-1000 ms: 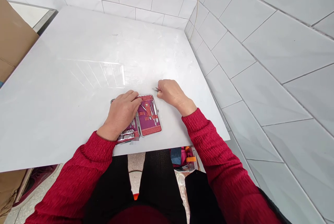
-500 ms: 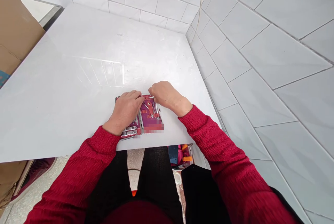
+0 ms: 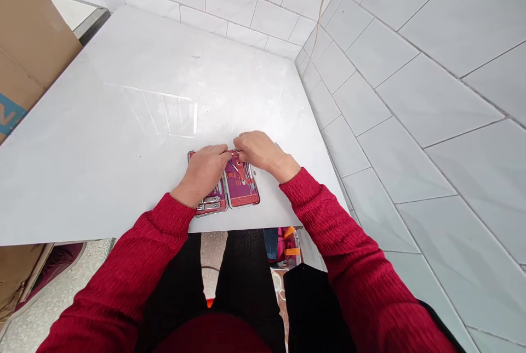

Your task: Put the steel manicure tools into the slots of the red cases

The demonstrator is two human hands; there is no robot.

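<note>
With right grip (image 3: 259,151) curled at top edge of case (image 3: 242,198), open on table (image 3: 102,172), and left grip (image 3: 205,171) laid over left half; cannot tell whether grasping anything with either.

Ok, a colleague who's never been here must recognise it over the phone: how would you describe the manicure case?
Find the white table by the tiled walls and look along its near edge. There the manicure case lies open, partly covered by the left hand and right hand. Unlike the brown cardboard box at far left, it has purple lining, red trim and silvery tools.
</note>
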